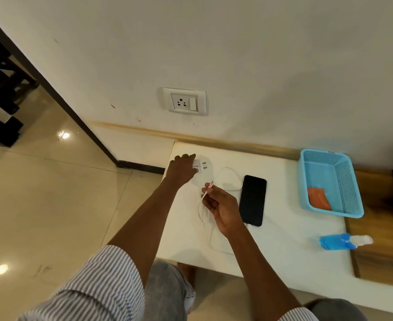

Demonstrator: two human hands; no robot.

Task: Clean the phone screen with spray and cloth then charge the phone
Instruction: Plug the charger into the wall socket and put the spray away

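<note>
Gripping the adapter (199, 166), prongs at three o'clock, the left hand (182, 169) sits nearest the socket (184, 102) at twelve. The right hand (221, 208) pinches the cable's (229, 173) plug; the phone (252, 200) lies at its three o'clock, long axis twelve-to-six.

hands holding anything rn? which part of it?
Left hand grips the white charger adapter by its body, prongs pointing away. Right hand pinches the white cable just behind its USB plug end.
</note>
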